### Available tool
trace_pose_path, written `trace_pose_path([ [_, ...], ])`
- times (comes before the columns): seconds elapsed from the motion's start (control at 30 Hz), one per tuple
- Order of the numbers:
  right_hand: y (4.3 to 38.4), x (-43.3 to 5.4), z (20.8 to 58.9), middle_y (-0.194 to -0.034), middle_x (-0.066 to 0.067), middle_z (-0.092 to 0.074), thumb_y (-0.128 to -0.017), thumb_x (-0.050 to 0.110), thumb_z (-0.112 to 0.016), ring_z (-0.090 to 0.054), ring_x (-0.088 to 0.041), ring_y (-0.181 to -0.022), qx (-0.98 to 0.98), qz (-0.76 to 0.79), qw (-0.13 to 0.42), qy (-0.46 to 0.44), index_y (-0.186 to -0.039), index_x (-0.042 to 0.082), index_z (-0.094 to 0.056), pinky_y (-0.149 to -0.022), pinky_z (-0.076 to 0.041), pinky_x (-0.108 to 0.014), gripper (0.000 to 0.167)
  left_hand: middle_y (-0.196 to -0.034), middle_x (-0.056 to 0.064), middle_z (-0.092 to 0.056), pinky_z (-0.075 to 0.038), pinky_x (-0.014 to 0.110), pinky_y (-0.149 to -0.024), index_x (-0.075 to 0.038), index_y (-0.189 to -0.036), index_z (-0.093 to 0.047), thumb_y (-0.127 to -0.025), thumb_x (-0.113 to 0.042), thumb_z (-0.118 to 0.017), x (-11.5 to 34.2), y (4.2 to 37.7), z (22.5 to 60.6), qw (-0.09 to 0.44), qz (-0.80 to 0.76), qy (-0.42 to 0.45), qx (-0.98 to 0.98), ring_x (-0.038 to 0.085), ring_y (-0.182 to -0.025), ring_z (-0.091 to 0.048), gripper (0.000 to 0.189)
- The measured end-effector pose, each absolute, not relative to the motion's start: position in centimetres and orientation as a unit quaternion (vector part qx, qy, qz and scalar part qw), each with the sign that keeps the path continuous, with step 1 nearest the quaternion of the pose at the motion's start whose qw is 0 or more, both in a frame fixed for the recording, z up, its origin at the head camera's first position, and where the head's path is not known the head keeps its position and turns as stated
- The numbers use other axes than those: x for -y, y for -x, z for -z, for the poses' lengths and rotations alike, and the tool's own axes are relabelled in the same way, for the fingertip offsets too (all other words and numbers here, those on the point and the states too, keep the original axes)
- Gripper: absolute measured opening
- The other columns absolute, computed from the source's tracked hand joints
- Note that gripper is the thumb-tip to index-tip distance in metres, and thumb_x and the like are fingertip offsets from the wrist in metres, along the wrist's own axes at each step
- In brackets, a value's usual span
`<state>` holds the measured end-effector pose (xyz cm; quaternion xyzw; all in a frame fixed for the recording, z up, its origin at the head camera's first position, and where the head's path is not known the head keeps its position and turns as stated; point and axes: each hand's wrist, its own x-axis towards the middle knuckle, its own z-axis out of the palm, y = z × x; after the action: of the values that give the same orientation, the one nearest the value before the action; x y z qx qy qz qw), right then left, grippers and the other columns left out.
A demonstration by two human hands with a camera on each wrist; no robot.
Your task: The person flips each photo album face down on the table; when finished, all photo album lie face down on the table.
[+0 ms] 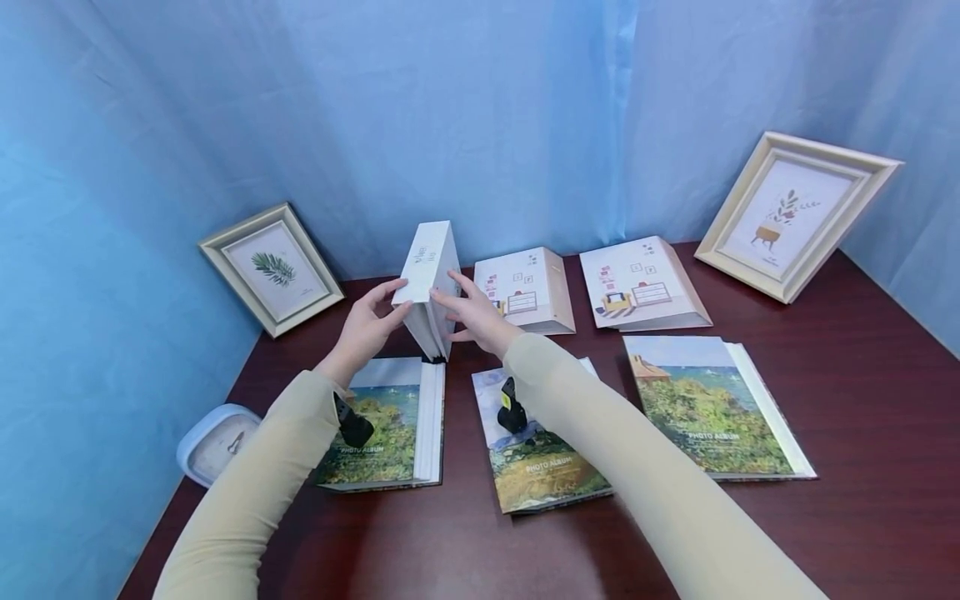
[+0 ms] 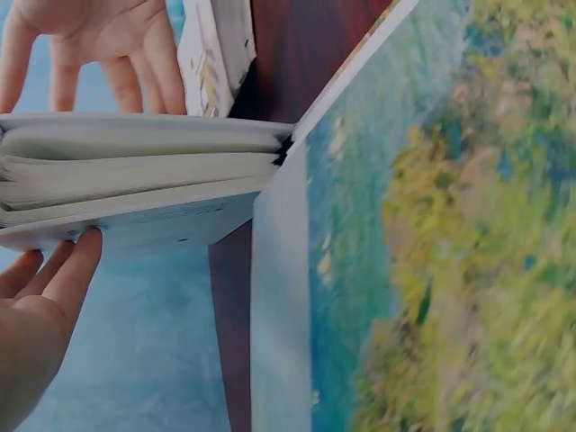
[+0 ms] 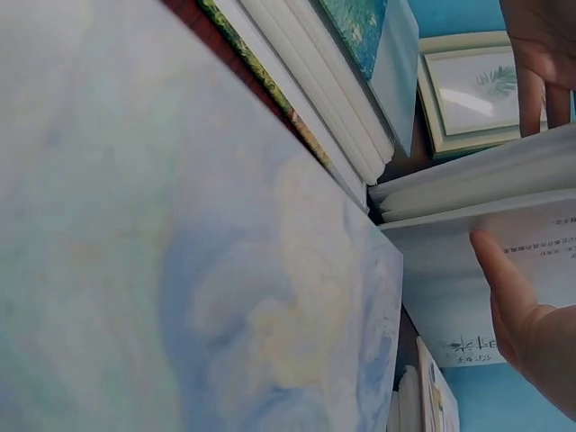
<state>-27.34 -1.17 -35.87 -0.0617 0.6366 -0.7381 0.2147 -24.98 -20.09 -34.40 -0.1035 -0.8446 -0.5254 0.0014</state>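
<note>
A thick white album point(image 1: 424, 260) with small print on its cover stands on its edge near the back of the table. My left hand point(image 1: 367, 327) touches its left side, the fingertips point(image 2: 85, 247) laid nearly straight against the cover. From the other side my right hand point(image 1: 480, 315) presses with spread fingers; one fingertip point(image 3: 483, 241) rests on the printed cover. The page edges point(image 2: 135, 175) face the left wrist camera. Just in front of it lies a photo album with a seaside picture point(image 1: 378, 425).
Two white albums with room drawings point(image 1: 525, 287) point(image 1: 645, 283) sit to the right. Nearer are a photo album with a hilly painting point(image 1: 547, 467) and another seaside photo album point(image 1: 712, 408). A leaf picture frame point(image 1: 276, 268), a plant picture frame point(image 1: 791, 212) and a blue-rimmed clock point(image 1: 217, 442) stand around them.
</note>
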Motion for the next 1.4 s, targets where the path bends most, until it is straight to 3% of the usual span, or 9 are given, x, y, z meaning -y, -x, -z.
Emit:
trace_pose_path([
  [0.37, 26.9, 0.5, 35.8, -0.159, -0.009, -0.006, -0.098, 0.028, -0.052, -0.031, -0.039, -0.138, -0.624, 0.751, 0.207, 0.06, -0.153, 0.029, -0.013, -0.099, -0.041, -0.055, 0.068, -0.156, 0.008, -0.024, -0.04, 0.052, -0.101, -0.022, -0.153, -0.016, -0.102, -0.014, -0.042, 19.3, 24.9, 35.9, -0.061, 0.564, 0.148, 0.81, 0.031, -0.138, -0.034, 0.058],
  [0.57, 26.6, 0.0, 35.6, -0.156, -0.012, -0.019, -0.099, 0.024, -0.051, -0.037, -0.037, -0.135, -0.613, 0.76, 0.206, 0.062, -0.152, 0.029, -0.018, -0.102, -0.041, -0.052, 0.063, -0.157, 0.009, -0.02, -0.038, 0.056, -0.102, -0.027, -0.154, -0.011, -0.104, -0.019, -0.036, 18.6, 25.0, 35.9, -0.078, 0.579, 0.145, 0.799, 0.032, -0.14, -0.03, 0.056],
  [0.93, 26.1, -0.2, 35.0, -0.153, -0.013, -0.025, -0.1, 0.018, -0.047, -0.039, -0.036, -0.133, -0.577, 0.787, 0.217, 0.046, -0.152, 0.028, -0.019, -0.103, -0.04, -0.05, 0.06, -0.158, 0.009, -0.019, -0.038, 0.057, -0.101, -0.027, -0.153, -0.015, -0.104, -0.019, -0.036, 18.0, 25.2, 35.3, -0.067, 0.556, 0.142, 0.816, 0.033, -0.14, -0.03, 0.054],
  [1.2, 26.2, 0.3, 35.6, -0.148, -0.015, -0.034, -0.102, 0.013, -0.041, -0.042, -0.037, -0.131, -0.544, 0.807, 0.227, 0.038, -0.152, 0.029, -0.019, -0.103, -0.039, -0.051, 0.057, -0.155, 0.011, -0.027, -0.046, 0.051, -0.096, -0.024, -0.152, -0.02, -0.103, -0.018, -0.039, 18.0, 25.2, 35.1, -0.037, 0.481, 0.144, 0.864, 0.031, -0.135, -0.039, 0.053],
  [1.3, 26.4, 0.6, 35.6, -0.149, -0.015, -0.035, -0.102, 0.012, -0.039, -0.042, -0.036, -0.131, -0.531, 0.814, 0.233, 0.032, -0.153, 0.029, -0.017, -0.104, -0.038, -0.051, 0.058, -0.153, 0.012, -0.032, -0.049, 0.043, -0.088, -0.024, -0.151, -0.025, -0.103, -0.018, -0.04, 18.0, 25.3, 34.8, -0.017, 0.44, 0.141, 0.886, 0.031, -0.127, -0.048, 0.052],
  [1.4, 26.5, 0.8, 35.7, -0.149, -0.014, -0.035, -0.102, 0.011, -0.037, -0.041, -0.036, -0.132, -0.513, 0.823, 0.243, 0.029, -0.153, 0.028, -0.016, -0.106, -0.037, -0.051, 0.057, -0.151, 0.013, -0.036, -0.045, 0.04, -0.078, -0.023, -0.15, -0.028, -0.103, -0.018, -0.041, 18.1, 25.3, 34.6, -0.005, 0.405, 0.134, 0.904, 0.032, -0.117, -0.053, 0.05],
])
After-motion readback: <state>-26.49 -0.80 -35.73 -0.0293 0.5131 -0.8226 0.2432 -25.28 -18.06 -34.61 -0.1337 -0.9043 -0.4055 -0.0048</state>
